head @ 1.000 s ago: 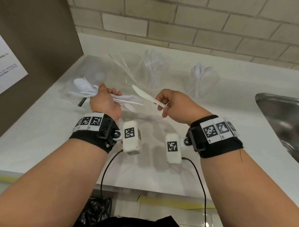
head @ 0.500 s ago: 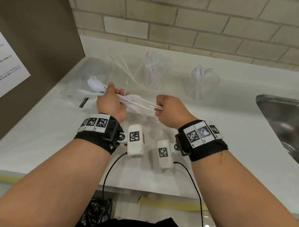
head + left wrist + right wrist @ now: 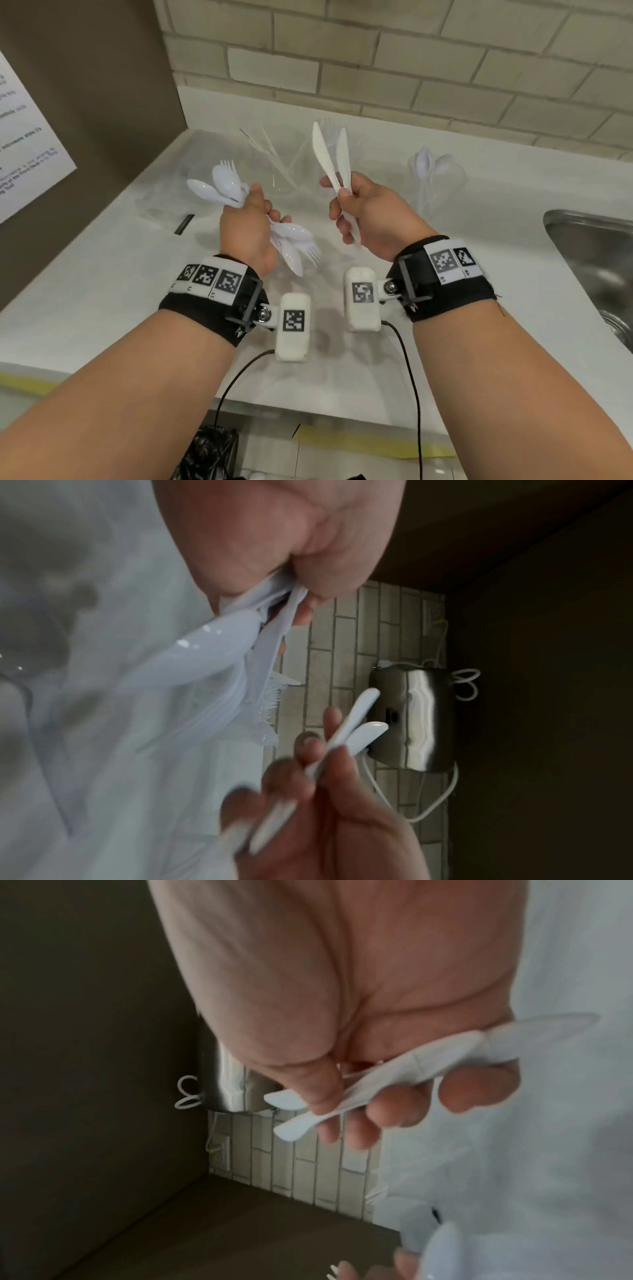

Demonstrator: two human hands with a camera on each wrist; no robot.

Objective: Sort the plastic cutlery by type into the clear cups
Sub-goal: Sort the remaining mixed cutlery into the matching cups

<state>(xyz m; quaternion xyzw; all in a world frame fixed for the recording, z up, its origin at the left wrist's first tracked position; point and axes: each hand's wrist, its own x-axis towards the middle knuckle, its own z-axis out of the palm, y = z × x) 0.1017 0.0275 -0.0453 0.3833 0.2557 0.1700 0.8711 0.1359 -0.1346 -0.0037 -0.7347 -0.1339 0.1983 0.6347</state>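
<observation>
Your right hand (image 3: 373, 219) holds two white plastic knives (image 3: 330, 159) by the handles, blades up, above the desk (image 3: 85, 274). Your left hand (image 3: 248, 229) is closed around a mixed bundle of spoons and forks (image 3: 222, 186), ends protruding both sides. Three clear cups stand at the back: the knife cup (image 3: 274, 161), the fork cup (image 3: 330, 137) behind the blades, and the spoon cup (image 3: 438, 178) to the right. The knives are probably light, stiff and slick. Pinch them at mid-handle, keep them parallel, and lower them handle-first. A thin cup likely tips easily; avoid striking its rim.
</observation>
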